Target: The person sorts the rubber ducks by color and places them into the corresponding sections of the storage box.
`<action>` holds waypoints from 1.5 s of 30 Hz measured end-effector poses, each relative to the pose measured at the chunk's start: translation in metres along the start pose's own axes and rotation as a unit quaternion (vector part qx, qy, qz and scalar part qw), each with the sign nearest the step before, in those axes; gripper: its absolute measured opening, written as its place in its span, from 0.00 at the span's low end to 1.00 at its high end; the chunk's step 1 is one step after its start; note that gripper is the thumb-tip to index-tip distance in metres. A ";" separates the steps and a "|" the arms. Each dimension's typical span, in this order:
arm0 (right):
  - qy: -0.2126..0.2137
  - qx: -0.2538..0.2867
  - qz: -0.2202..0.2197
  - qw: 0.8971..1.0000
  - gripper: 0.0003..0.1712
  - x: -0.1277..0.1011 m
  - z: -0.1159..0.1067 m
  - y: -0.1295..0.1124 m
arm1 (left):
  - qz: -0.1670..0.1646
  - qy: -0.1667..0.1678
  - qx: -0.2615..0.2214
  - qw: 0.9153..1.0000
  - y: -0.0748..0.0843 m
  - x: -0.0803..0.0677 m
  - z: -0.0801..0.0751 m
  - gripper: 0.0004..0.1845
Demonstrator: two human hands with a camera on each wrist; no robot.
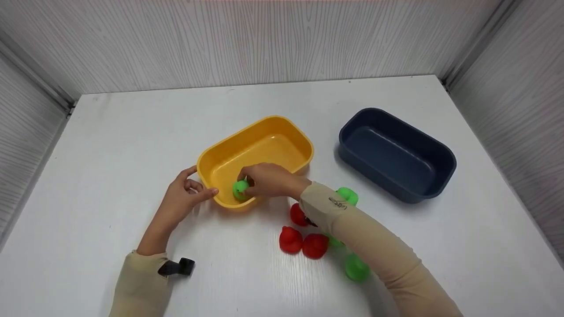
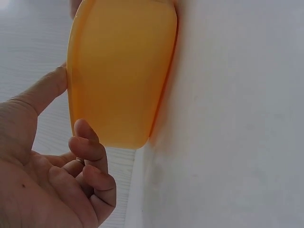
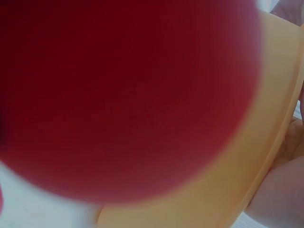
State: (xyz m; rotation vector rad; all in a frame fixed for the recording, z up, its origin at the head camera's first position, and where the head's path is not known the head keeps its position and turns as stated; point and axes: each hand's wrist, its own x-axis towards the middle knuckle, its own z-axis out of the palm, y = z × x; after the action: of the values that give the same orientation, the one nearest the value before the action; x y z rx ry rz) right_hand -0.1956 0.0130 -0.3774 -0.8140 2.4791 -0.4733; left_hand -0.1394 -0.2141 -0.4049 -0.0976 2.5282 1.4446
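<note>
My right hand (image 1: 250,184) reaches into the near corner of the yellow bin (image 1: 282,127) and pinches a small green duck (image 1: 240,188) just inside its rim. My left hand (image 1: 199,182) rests against the outside of that bin's near-left corner, index finger and thumb straight on the walls. In the left wrist view the yellow bin (image 2: 118,71) fills the top, one finger (image 2: 50,88) touching its wall and the rest loosely curled. The right wrist view is mostly a blurred red duck (image 3: 123,95) close to the lens, with the yellow bin (image 3: 247,166) behind it.
A dark blue bin (image 1: 440,152) stands to the right on the white table (image 1: 110,145). Three red ducks (image 1: 291,240) (image 1: 315,245) (image 1: 298,215) and green ducks (image 1: 348,196) (image 1: 356,267) lie near my right forearm. Grey walls enclose the table.
</note>
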 end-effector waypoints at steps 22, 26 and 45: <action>0.080 0.096 -0.056 0.991 0.23 -0.044 -0.030 0.009 | 0.004 0.004 -0.006 1.000 -0.002 -0.001 -0.001 0.47; 0.106 0.137 -0.068 0.982 0.22 -0.058 -0.035 0.014 | 0.005 0.006 -0.006 1.000 -0.004 -0.001 0.000 0.47; 0.227 0.206 -0.049 0.951 0.31 -0.132 -0.063 0.060 | 0.006 0.008 -0.006 1.000 -0.002 -0.001 0.001 0.46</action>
State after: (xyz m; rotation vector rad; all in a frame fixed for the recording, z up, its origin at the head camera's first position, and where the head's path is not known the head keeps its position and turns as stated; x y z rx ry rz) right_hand -0.1637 0.1520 -0.3090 -0.7138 2.5981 -1.2906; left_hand -0.1381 -0.2147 -0.4067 -0.0963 2.5362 1.4703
